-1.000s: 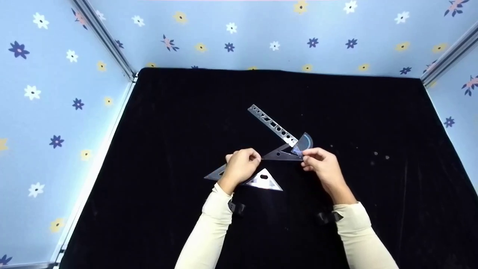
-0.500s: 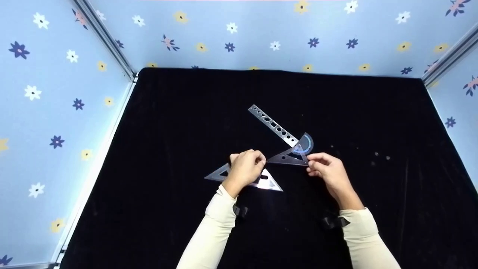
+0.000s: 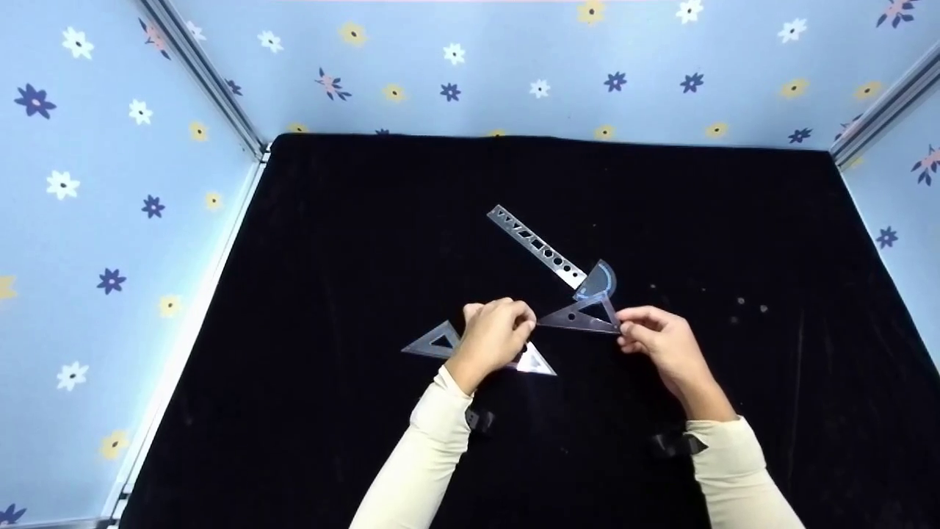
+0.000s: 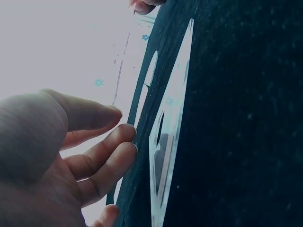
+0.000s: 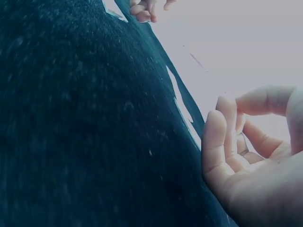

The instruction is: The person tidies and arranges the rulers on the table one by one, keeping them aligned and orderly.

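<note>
In the head view, a clear set square (image 3: 580, 322) is held by both hands above the dark cloth. My left hand (image 3: 493, 336) pinches its pointed left end, and my right hand (image 3: 664, 349) pinches its right corner. A second, larger set square (image 3: 418, 346) lies on the cloth, its middle hidden beneath the left hand. In the left wrist view, the thumb meets the fingertips (image 4: 125, 132), beside this lying set square (image 4: 176, 109). Just behind the held piece lies a protractor (image 3: 601, 279), its lower edge overlapped by it in view.
A clear ruler (image 3: 536, 244) with cut-out shapes slants away toward the back left, its near end touching or close to the protractor. Black cloth (image 3: 330, 257) covers the table, and flowered panels (image 3: 514, 66) enclose the back and sides.
Both hands have moved right and slightly nearer with the held set square, which slid off the protractor's area. Ruler, protractor and larger set square stay where they were.
</note>
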Action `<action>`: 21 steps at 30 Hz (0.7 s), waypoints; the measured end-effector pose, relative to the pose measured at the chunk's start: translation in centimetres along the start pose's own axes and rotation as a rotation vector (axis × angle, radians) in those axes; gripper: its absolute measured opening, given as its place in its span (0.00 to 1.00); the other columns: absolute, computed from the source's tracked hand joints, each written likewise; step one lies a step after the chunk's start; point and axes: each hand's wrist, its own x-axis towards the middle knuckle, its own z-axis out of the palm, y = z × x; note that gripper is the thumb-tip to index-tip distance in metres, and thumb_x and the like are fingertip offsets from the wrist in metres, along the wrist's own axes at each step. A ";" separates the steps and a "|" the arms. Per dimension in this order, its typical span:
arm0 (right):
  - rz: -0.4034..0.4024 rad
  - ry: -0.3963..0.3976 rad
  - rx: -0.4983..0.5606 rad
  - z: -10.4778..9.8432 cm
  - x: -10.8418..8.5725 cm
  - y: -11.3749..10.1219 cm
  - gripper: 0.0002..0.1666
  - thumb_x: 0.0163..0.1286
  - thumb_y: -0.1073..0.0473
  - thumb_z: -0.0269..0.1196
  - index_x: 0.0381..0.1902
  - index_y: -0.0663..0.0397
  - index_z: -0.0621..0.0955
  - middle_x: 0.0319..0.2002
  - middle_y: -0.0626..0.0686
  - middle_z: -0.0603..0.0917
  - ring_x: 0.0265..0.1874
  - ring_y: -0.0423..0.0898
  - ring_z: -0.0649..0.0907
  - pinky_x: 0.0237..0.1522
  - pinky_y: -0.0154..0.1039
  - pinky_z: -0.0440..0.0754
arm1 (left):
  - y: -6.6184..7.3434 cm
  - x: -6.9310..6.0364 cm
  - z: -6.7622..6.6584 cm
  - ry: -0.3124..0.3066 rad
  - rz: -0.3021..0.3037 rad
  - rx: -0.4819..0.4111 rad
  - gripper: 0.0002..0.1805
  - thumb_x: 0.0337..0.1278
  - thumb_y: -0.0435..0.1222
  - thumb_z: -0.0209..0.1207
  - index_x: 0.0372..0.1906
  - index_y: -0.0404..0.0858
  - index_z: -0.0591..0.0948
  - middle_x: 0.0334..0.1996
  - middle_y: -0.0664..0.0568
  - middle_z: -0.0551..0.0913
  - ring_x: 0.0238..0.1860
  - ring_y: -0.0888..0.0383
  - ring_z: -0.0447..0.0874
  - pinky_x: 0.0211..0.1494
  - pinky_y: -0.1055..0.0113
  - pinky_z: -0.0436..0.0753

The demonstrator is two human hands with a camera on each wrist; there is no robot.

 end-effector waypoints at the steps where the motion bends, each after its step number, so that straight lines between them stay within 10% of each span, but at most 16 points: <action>1: -0.003 0.000 -0.005 -0.2 -0.1 0.1 0.12 0.66 0.75 0.61 0.46 0.79 0.80 0.29 0.54 0.84 0.25 0.45 0.84 0.32 0.38 0.86 | 0.1 0.0 0.1 -0.007 0.002 -0.002 0.03 0.61 0.39 0.63 0.35 0.48 0.87 0.30 0.59 0.82 0.36 0.59 0.81 0.50 0.53 0.69; 21: -0.008 -0.003 -0.146 -1.9 -1.6 0.2 0.14 0.66 0.72 0.64 0.47 0.79 0.80 0.29 0.54 0.85 0.25 0.44 0.84 0.29 0.37 0.85 | 0.8 -0.7 1.3 -0.026 0.061 -0.046 0.03 0.61 0.41 0.64 0.35 0.49 0.87 0.30 0.61 0.82 0.36 0.61 0.81 0.53 0.54 0.67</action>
